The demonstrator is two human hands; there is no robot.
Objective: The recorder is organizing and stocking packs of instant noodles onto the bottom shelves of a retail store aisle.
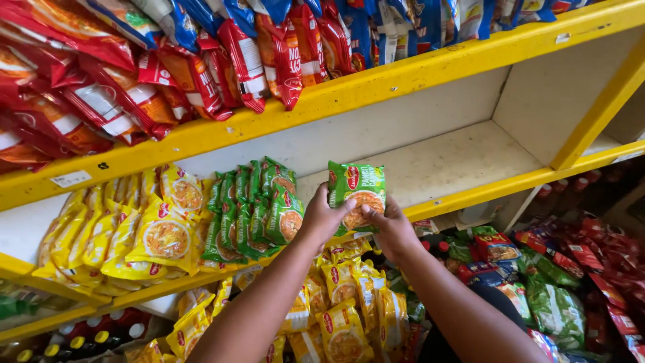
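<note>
Both hands hold up one green noodle packet [357, 192] in front of the middle yellow shelf [470, 191]. My left hand [324, 216] grips its left edge and my right hand [392, 225] grips its lower right side. The packet stands upright just right of a row of green noodle packets [252, 210] standing on the shelf board. Further left on the same board lie several yellow noodle packets [134, 232].
The right part of the shelf board [463, 158] is bare and whitish. Red and blue snack packets [201, 67] crowd the shelf above. Below are yellow packets [339, 309], green and red packets [544, 296], and bottles with red and yellow caps [87, 336].
</note>
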